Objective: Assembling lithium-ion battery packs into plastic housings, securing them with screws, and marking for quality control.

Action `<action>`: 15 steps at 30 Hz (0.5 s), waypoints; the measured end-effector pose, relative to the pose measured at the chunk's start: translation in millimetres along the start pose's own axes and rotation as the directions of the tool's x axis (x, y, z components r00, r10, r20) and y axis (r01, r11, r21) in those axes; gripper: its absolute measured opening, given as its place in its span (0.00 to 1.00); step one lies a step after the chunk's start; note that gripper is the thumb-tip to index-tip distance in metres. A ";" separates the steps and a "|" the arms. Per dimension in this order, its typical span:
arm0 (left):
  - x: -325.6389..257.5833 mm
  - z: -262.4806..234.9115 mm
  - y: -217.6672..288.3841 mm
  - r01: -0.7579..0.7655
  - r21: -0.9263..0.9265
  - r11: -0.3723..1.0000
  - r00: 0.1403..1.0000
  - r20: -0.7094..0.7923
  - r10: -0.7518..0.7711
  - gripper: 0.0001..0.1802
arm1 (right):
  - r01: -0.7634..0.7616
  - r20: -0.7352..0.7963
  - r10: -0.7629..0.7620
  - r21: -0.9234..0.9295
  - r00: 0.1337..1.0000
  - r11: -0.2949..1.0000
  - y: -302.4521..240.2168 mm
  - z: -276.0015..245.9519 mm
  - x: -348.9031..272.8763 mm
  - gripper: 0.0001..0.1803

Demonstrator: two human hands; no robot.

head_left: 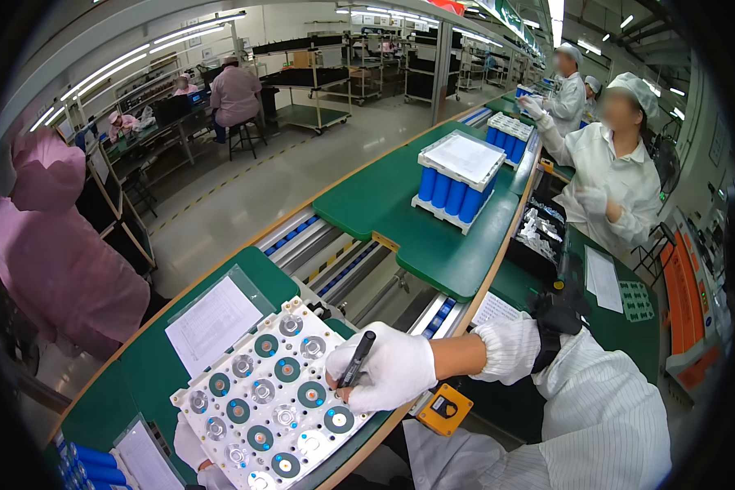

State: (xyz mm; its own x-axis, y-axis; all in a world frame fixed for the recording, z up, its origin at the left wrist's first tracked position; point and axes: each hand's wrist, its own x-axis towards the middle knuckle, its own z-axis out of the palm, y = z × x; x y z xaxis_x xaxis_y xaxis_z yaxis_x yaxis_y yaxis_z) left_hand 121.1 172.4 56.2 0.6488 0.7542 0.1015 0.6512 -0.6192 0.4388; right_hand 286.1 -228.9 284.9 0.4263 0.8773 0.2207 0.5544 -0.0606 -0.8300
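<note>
My right hand (392, 369), in a white glove with bare fingertips, is closed round a black marker pen (357, 359). Its tip end points down at the right side of a white battery pack holder (347, 390). Rows of round cell ends sit in the holder, some ringed by green insulating discs (286, 370), many with small blue dots beside them. At the holder's lower left side is my left hand (190, 445), also gloved, gripping its edge; part of that hand is hidden behind the holder. The holder lies tilted on the green bench (139, 371).
Paper sheets (214, 322) lie beyond the holder, blue cells (90, 467) at lower left. Along the line stand blue-celled packs (457, 184); a yellow button box (445, 408) hangs at the bench edge. A co-worker in white (608, 175) works at right, a person in pink (61, 245) at left.
</note>
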 end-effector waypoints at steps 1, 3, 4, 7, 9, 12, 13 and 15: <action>-0.8 0.4 1.9 -0.005 0.005 1.000 1.000 0.007 0.005 0.17 | -0.005 0.015 0.005 0.006 1.000 1.000 1.3 -0.5 -0.5 0.06; -0.5 -0.5 -3.0 0.008 0.005 1.000 1.000 -0.004 -0.008 0.17 | 0.017 0.016 -0.017 0.010 1.000 1.000 -0.8 1.0 1.8 0.06; 0.2 -0.3 -2.1 0.006 0.003 1.000 1.000 -0.003 -0.006 0.17 | 0.034 0.003 -0.034 0.007 0.999 0.999 -1.8 1.0 1.3 0.06; 1.6 0.2 -0.9 0.001 0.006 1.000 1.000 -0.001 -0.001 0.17 | 0.081 -0.028 -0.082 -0.025 0.996 0.996 -1.0 1.6 1.9 0.06; 2.6 1.6 0.7 -0.003 0.001 1.000 1.000 0.000 0.003 0.17 | 0.041 -0.029 -0.042 -0.021 0.999 0.999 0.5 1.8 -0.2 0.06; 4.2 2.7 0.5 -0.010 -0.007 1.000 1.000 0.001 0.010 0.16 | -0.029 -0.024 0.029 -0.003 0.999 1.000 0.7 0.4 -2.8 0.07; 4.5 2.7 -1.3 -0.010 -0.011 1.000 1.000 0.002 0.010 0.16 | -0.059 -0.016 0.060 0.018 0.998 0.998 1.1 1.0 -2.5 0.07; 4.2 2.6 -5.3 -0.010 -0.021 1.000 1.000 0.002 0.010 0.16 | 0.013 -0.066 -0.013 0.003 0.998 1.000 2.4 6.7 -0.9 0.07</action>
State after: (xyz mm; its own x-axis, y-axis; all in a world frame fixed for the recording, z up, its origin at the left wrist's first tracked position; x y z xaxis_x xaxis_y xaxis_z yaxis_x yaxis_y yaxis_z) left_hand 121.4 178.3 52.0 0.6560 0.7474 0.1047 0.6361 -0.6223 0.4562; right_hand 282.3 -226.7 279.3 0.4654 0.8445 0.2649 0.5580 -0.0476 -0.8285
